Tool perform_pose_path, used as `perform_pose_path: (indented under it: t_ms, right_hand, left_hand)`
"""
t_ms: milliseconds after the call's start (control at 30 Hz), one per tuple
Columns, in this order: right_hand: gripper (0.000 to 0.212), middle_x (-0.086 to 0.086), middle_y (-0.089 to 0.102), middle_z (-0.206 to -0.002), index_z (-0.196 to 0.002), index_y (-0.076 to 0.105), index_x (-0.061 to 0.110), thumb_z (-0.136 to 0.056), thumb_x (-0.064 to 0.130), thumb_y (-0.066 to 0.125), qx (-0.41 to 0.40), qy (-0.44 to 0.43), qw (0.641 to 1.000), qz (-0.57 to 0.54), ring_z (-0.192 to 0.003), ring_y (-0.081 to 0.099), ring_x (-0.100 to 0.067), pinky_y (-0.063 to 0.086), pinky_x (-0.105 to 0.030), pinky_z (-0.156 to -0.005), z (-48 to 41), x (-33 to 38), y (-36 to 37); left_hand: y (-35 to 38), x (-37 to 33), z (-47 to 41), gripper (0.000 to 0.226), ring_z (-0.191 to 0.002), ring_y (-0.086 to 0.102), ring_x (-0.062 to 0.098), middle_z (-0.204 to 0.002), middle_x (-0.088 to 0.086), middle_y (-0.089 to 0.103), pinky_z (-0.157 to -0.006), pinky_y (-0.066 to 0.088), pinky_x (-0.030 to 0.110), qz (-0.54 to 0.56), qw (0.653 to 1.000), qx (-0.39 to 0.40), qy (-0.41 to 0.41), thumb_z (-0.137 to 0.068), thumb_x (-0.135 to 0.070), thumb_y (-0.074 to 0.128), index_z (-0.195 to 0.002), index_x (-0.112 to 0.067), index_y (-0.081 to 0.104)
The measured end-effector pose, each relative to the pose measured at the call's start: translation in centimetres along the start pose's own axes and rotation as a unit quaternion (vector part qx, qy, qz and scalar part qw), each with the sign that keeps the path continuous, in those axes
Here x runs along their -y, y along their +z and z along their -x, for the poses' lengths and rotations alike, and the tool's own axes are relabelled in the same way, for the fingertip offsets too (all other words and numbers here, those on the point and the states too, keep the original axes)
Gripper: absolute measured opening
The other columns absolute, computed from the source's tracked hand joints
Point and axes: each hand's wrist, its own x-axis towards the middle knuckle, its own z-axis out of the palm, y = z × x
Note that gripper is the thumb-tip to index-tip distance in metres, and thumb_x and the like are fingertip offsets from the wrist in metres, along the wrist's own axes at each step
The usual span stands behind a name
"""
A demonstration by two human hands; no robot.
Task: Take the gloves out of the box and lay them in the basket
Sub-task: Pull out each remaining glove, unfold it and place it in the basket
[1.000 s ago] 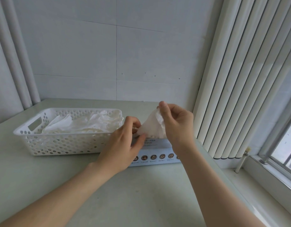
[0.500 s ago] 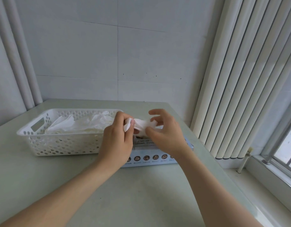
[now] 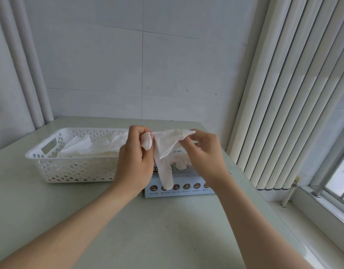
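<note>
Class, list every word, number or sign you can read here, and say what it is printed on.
"KU": on the glove box, remainder hidden behind the held glove.
Captions under the box's row of round icons: too small to read.
Top of the box, small print: blurred.

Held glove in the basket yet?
No: left hand and right hand hold the glove over the box, beside the basket.
</note>
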Motion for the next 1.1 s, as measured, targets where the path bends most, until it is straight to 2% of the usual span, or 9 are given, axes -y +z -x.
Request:
perform_pose_path:
  t_ms: [67,133,233,333,533,667,800,933,1100]
  right_hand:
    - [0.037,-0.022,0.054,-0.070,-0.080,0.060,-0.009,-0.100,0.022,0.061,-0.027,0.011,0.996,-0.083,-0.067,0.046,-0.019,0.040,-0.033,-0.072,0.0,0.5,-0.1]
    - [0.040,-0.018,0.040,-0.069,-0.079,0.047,-0.012,-0.103,0.020,0.055,-0.060,0.019,0.989,-0.133,-0.069,0.038,-0.023,0.036,-0.036,-0.067,0.0,1.1,0.0]
    - [0.041,-0.004,0.037,-0.063,-0.078,0.047,-0.006,-0.107,0.021,0.055,-0.103,0.057,0.978,-0.174,-0.058,0.033,-0.018,0.030,-0.026,-0.052,0.3,2.2,-0.3]
    - [0.034,0.000,0.048,-0.059,-0.076,0.056,0.003,-0.102,0.024,0.062,-0.083,0.078,0.978,-0.175,-0.053,0.039,-0.018,0.032,-0.024,-0.050,0.7,3.2,-0.4]
    - [0.035,-0.016,0.073,-0.069,-0.082,0.072,0.005,-0.096,0.038,0.075,0.041,0.103,0.990,-0.082,-0.055,0.057,-0.018,0.044,-0.025,-0.052,1.1,2.9,0.4]
    - [0.043,-0.008,0.065,-0.062,-0.074,0.069,0.005,-0.101,0.037,0.068,0.063,0.116,0.987,-0.096,-0.052,0.059,-0.019,0.046,-0.026,-0.054,1.0,2.8,0.5]
    - [0.040,-0.025,0.076,-0.093,-0.093,0.078,0.007,-0.100,0.041,0.059,0.108,0.168,0.972,-0.126,-0.079,0.072,-0.034,0.055,-0.042,-0.077,0.7,2.3,0.2]
    - [0.031,-0.014,0.070,-0.079,-0.088,0.076,0.006,-0.095,0.035,0.069,0.141,0.155,0.970,-0.119,-0.072,0.064,-0.026,0.050,-0.038,-0.070,0.8,2.3,0.3]
    - [0.023,-0.011,0.073,-0.081,-0.090,0.078,0.007,-0.098,0.028,0.071,0.123,0.138,0.975,-0.120,-0.073,0.066,-0.022,0.053,-0.036,-0.069,0.6,1.9,0.6]
  left_hand:
    - [-0.2,-0.1,-0.1,0.008,-0.063,0.058,0.014,-0.089,-0.001,0.068,-0.057,0.044,0.024,-0.005,1.000,0.004,0.007,-0.109,-0.019,0.051,-0.114,-0.017,0.057]
    - [-0.4,-0.3,-0.3,0.015,-0.088,0.068,0.007,-0.109,-0.010,0.070,-0.077,0.049,0.017,-0.010,1.000,0.014,0.024,-0.109,-0.014,0.052,-0.120,-0.018,0.061]
    - [-0.6,-0.6,-0.5,0.020,-0.104,0.070,0.015,-0.113,-0.010,0.071,-0.092,0.054,0.031,0.011,0.999,0.044,0.029,-0.109,-0.013,0.051,-0.115,-0.022,0.069]
    - [-0.8,-1.0,-0.4,0.037,-0.112,0.070,0.019,-0.111,-0.007,0.074,-0.097,0.054,0.045,0.057,0.994,0.095,0.006,-0.112,-0.039,0.039,-0.113,-0.022,0.072]
    - [-0.7,-1.9,-0.2,0.035,-0.103,0.073,0.016,-0.104,-0.008,0.076,-0.087,0.055,0.032,0.122,0.978,0.165,-0.020,-0.102,-0.050,0.059,-0.119,-0.022,0.071]
    - [-0.6,-1.6,-0.4,0.024,-0.088,0.073,0.021,-0.094,-0.002,0.075,-0.076,0.060,0.044,0.096,0.986,0.135,-0.013,-0.105,-0.041,0.060,-0.109,-0.021,0.072]
    - [-1.0,-0.8,-1.0,0.021,-0.080,0.072,0.021,-0.087,-0.001,0.076,-0.073,0.059,0.046,0.077,0.992,0.101,-0.019,-0.110,-0.031,0.054,-0.107,-0.018,0.071]
    - [-1.2,-0.3,-1.5,0.029,-0.074,0.060,0.012,-0.076,-0.002,0.067,-0.071,0.048,0.031,0.073,0.993,0.054,-0.076,-0.111,-0.019,0.049,-0.092,-0.014,0.070]
    - [-1.9,-1.5,-1.5,0.051,-0.080,0.067,0.010,-0.084,0.004,0.074,-0.070,0.051,0.024,0.132,0.982,0.097,-0.097,-0.109,-0.050,0.043,-0.093,-0.013,0.074]
